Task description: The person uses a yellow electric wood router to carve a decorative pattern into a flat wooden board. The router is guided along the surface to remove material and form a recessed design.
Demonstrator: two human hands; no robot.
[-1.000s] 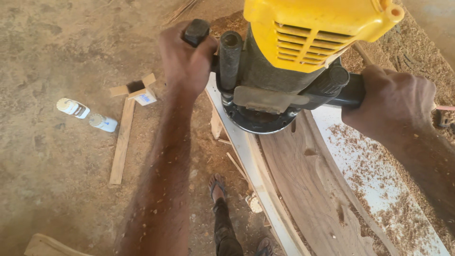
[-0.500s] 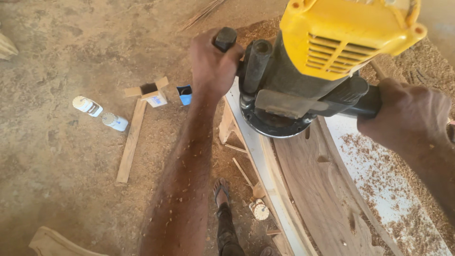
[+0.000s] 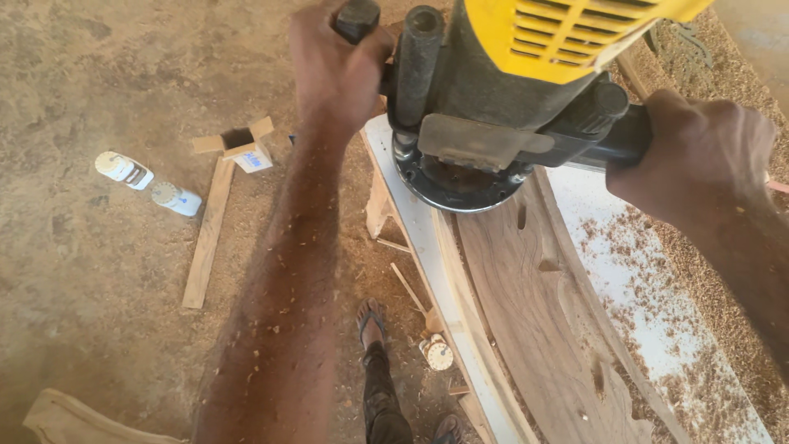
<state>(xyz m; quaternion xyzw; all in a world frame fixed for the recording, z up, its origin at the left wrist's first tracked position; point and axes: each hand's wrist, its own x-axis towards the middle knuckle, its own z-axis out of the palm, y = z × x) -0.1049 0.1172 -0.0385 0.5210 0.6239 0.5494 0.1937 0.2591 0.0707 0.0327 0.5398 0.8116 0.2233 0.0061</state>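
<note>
A yellow router (image 3: 509, 99) fills the space between the left hand (image 3: 337, 70) and right hand (image 3: 699, 156), blocking the curved wooden panel (image 3: 534, 312) beneath. Open white tabletop (image 3: 633, 279), strewn with shavings, lies right of the panel.

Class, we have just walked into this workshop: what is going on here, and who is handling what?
A person grips a yellow and black router by its two side handles, left hand on one, right hand on the other. Its round base sits on a curved dark wooden piece lying on a white board strewn with shavings. On the dirt floor lie a wooden strip and two small bottles.
</note>
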